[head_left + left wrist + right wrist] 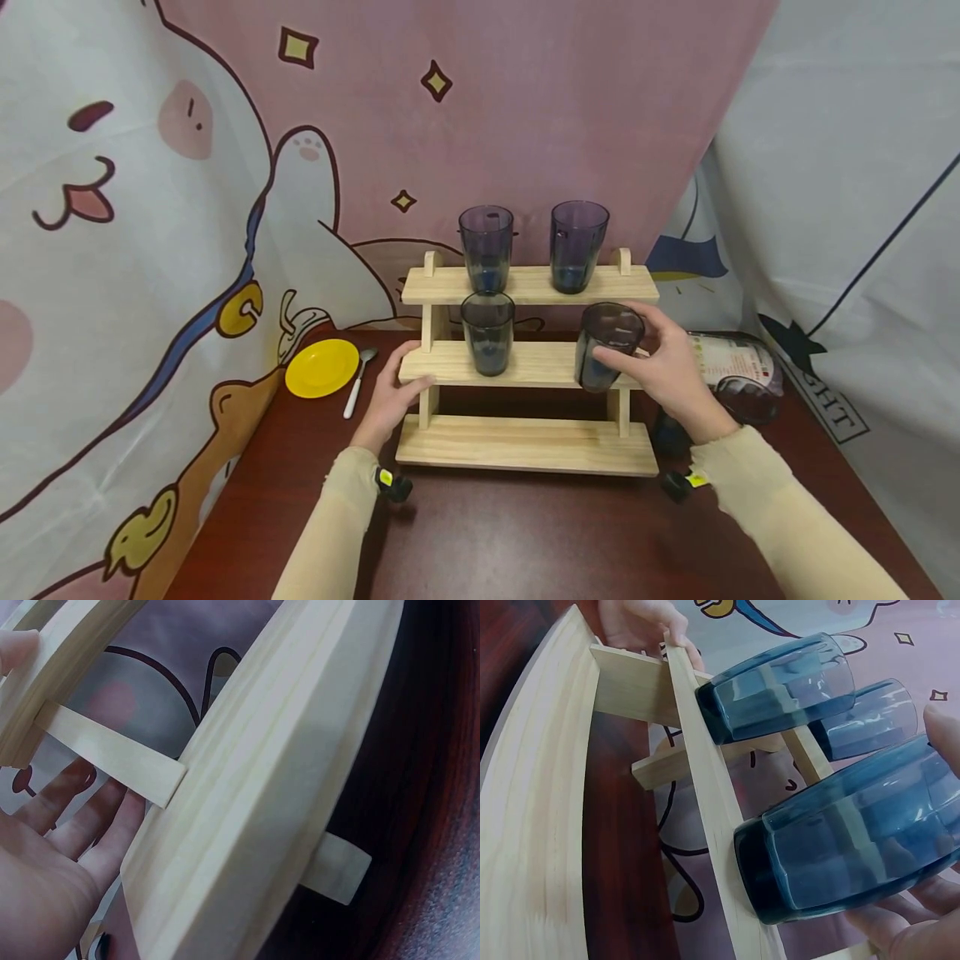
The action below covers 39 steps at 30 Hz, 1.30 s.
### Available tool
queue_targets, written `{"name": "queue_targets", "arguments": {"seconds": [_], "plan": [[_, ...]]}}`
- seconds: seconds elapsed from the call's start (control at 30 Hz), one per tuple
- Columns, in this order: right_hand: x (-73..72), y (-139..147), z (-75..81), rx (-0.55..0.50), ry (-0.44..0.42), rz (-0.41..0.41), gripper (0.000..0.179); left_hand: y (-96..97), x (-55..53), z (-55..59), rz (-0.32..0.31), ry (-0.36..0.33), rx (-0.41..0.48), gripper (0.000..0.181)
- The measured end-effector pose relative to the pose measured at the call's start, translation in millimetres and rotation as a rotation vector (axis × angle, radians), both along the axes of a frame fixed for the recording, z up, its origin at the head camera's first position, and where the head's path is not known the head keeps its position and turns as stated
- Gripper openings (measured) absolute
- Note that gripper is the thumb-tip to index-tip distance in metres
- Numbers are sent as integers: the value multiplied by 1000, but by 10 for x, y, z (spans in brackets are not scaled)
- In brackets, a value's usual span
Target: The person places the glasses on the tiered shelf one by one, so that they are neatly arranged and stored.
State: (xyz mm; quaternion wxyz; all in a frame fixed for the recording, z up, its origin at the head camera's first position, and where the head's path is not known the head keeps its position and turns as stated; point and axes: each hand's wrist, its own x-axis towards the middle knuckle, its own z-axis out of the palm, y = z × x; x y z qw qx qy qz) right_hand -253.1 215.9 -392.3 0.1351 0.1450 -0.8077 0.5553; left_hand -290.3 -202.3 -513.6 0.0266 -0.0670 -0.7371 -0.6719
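Note:
A three-tier wooden display rack (pixel 525 443) stands on the table. My left hand (pixel 388 402) grips the left end of its middle shelf, thumb on top; in the left wrist view the fingers (pixel 105 817) reach underneath. At the right end of that shelf, my right hand (pixel 670 372) holds a dark tinted drinking glass (pixel 592 362) around its side. The glass (pixel 847 832) is slightly tilted in the head view, its base at the shelf. Another glass (pixel 489 335) stands upright to its left. Two more glasses, one left (pixel 486 242) and one right (pixel 577 243), stand on the top shelf.
Left of the rack lie a yellow plate (pixel 322 368) and a white-handled spoon (pixel 358 387). Right of it, partly behind my right arm, are another dark glass (pixel 746 402) and a clear package with a printed label (pixel 731 360). Printed cloth hangs behind and at both sides.

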Motion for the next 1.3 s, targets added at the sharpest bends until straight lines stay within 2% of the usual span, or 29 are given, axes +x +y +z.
{"name": "queue_targets", "arguments": {"seconds": [0.3, 0.6, 0.83, 1.1, 1.3], "plan": [[-88, -87, 6, 39, -60, -3, 72, 0, -5, -2, 6, 6, -9, 64], [-180, -159, -19, 40, -58, 54, 75, 2, 5, 5, 21, -8, -10, 64], [-227, -225, -8, 99, -35, 49, 76, -2, 0, -6, 21, -3, -8, 64], [-267, -257, -17, 105, -22, 39, 76, 1, -4, 12, 13, -2, -6, 65], [-265, -266, -7, 109, -45, 44, 79, 0, -9, 1, 22, -16, -26, 65]]}}
